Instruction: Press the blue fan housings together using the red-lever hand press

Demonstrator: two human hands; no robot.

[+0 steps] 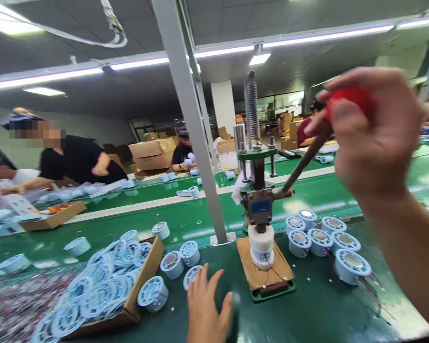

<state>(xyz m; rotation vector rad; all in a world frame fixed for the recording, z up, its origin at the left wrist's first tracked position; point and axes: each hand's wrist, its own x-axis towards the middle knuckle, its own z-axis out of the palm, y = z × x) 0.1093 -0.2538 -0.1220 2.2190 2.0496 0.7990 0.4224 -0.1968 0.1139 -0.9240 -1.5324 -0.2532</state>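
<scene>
My right hand (375,124) is closed around the red knob (353,102) on the lever (307,159) of a green hand press (259,207). Under the press ram, a white cylindrical block (260,237) sits on top of a pale round housing (262,257) with thin red wires. Both stand on a piece of cardboard (246,271) over the press base. My left hand (205,305) is open, fingers spread, low over the bench. Its fingertips overlap a light-blue round housing (191,276), partly hidden; whether they touch it I cannot tell.
Several blue housings with wires (352,267) stand right of the press. On the left, a cardboard box (143,281) holds many blue rings beside a heap of wired parts (17,300). A metal post (189,119) rises behind the bench. Co-workers (78,157) sit across the green conveyor (146,202).
</scene>
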